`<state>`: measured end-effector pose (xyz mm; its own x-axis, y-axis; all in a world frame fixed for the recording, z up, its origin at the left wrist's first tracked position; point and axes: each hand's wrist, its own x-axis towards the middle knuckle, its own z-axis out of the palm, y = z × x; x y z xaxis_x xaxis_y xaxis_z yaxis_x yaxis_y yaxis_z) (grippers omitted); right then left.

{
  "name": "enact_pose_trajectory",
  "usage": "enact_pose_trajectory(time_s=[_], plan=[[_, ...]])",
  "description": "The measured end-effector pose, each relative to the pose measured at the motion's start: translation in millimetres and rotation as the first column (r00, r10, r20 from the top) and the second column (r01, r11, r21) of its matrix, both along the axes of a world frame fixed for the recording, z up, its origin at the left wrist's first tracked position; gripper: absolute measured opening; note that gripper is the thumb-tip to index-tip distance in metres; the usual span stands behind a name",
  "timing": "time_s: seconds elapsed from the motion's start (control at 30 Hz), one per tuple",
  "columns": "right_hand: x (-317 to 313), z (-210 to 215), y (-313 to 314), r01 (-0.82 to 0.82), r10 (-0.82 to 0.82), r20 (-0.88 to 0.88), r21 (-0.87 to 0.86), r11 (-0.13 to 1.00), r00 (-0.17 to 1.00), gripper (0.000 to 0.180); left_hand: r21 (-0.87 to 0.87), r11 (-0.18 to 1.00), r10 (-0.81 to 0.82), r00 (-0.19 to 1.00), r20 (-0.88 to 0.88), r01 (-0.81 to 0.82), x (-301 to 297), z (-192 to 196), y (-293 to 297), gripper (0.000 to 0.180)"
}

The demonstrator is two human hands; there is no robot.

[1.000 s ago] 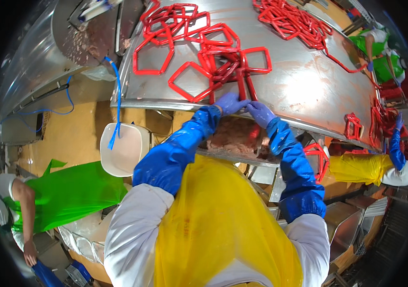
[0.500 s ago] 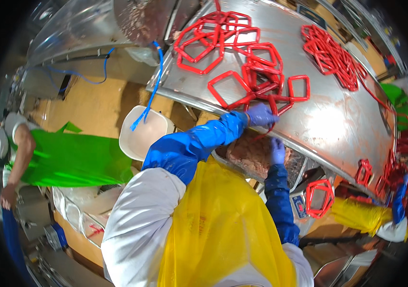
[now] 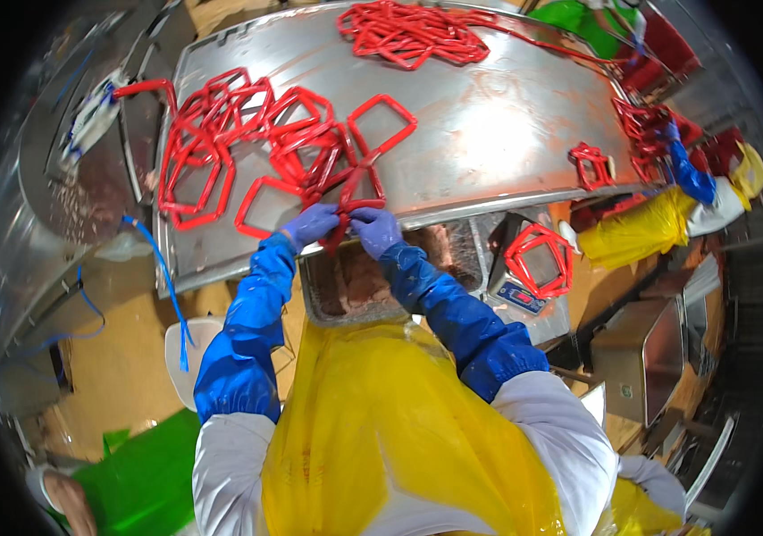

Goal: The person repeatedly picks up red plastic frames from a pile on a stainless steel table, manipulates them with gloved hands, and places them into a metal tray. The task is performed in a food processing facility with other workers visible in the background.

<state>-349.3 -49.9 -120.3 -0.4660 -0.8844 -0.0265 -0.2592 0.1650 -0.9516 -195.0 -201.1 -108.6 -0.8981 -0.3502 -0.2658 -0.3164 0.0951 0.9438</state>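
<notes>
Both my hands, in purple gloves and blue sleeves, meet at the near edge of the steel table (image 3: 435, 152). My left hand (image 3: 312, 225) is closed on a red-cased sausage link (image 3: 346, 198) at the near end of a linked string. Close beside it, my right hand (image 3: 376, 230) pinches the same links from the other side. A short tip of red casing hangs below the fingers, which partly hide it. Looped red sausages (image 3: 297, 147) spread over the table beyond and left of my hands. Under the edge is a metal tub (image 3: 355, 317) with pale meat (image 3: 365, 281).
Another sausage heap (image 3: 413, 36) lies at the far side. A sausage bundle (image 3: 538, 259) rests on a scale (image 3: 521, 297) to the right. Co-workers in yellow (image 3: 636, 228) and green (image 3: 145, 473) aprons stand nearby. Blue ties (image 3: 163, 286) hang left, by a white bin (image 3: 187, 353).
My right hand has risen from the meat tub to the sausage links beside my left hand, and closed on them. The head view has turned, so the table appears shifted left.
</notes>
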Motion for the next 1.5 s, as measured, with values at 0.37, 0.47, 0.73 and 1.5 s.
enact_pose_trajectory(time_s=[0.37, 0.47, 0.73, 1.5], plan=[[-16.8, 71.0, 10.6, 0.037, 0.026, -0.191, 0.32, 0.947, 0.981, 0.029, 0.427, 0.811, 0.519, 0.83, -0.206, -0.401, -12.5, -18.4, 66.7, 0.026], [-32.2, 13.5, 30.6, -0.101, -0.015, 0.398, 0.267, 0.958, 0.917, 0.034, -0.029, 0.946, 0.285, 0.871, -0.399, -0.323, -5.5, 8.9, 91.3, 0.029], [-56.3, 27.6, -41.1, 0.008, -0.011, -0.029, -0.114, 0.994, 1.0, 0.034, -0.482, 0.755, 0.221, 0.865, -0.451, -0.444, -65.7, 26.2, 25.4, 0.02], [-295.2, -69.6, 364.6, 0.423, 0.229, -0.662, 0.668, 0.613, 0.714, 0.09, -0.915, 0.309, 0.527, 0.754, 0.392, 0.26, -88.4, -57.0, -117.3, 0.098]])
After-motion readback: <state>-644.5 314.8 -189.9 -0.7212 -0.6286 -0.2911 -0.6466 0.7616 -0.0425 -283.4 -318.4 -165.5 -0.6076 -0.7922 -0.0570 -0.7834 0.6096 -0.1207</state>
